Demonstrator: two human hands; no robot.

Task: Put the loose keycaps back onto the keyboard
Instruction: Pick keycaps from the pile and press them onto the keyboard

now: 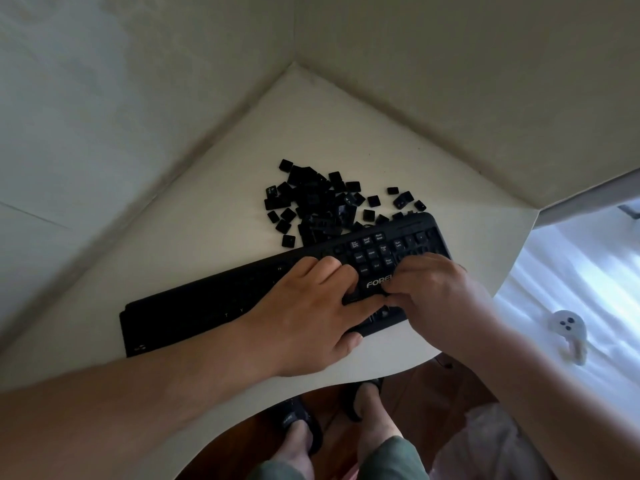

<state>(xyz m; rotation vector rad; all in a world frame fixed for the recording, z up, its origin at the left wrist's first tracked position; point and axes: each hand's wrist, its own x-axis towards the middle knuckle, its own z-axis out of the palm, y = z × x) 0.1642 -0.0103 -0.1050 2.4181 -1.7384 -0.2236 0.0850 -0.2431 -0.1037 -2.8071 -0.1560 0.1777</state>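
A black keyboard lies slanted across a white corner table. Behind it sits a heap of several loose black keycaps, a few scattered to the right near the keyboard's far edge. My left hand rests flat over the keyboard's right-middle part, fingers spread, thumb at the front edge. My right hand is curled beside it over the arrow-key area, fingertips pinched together against the left fingertips. Whether a keycap is between the right fingers is hidden.
Two walls meet behind the table. The table's curved front edge is just under my wrists. Below are my feet in dark sandals on a wooden floor. A white bed with a small ghost-shaped toy is at the right.
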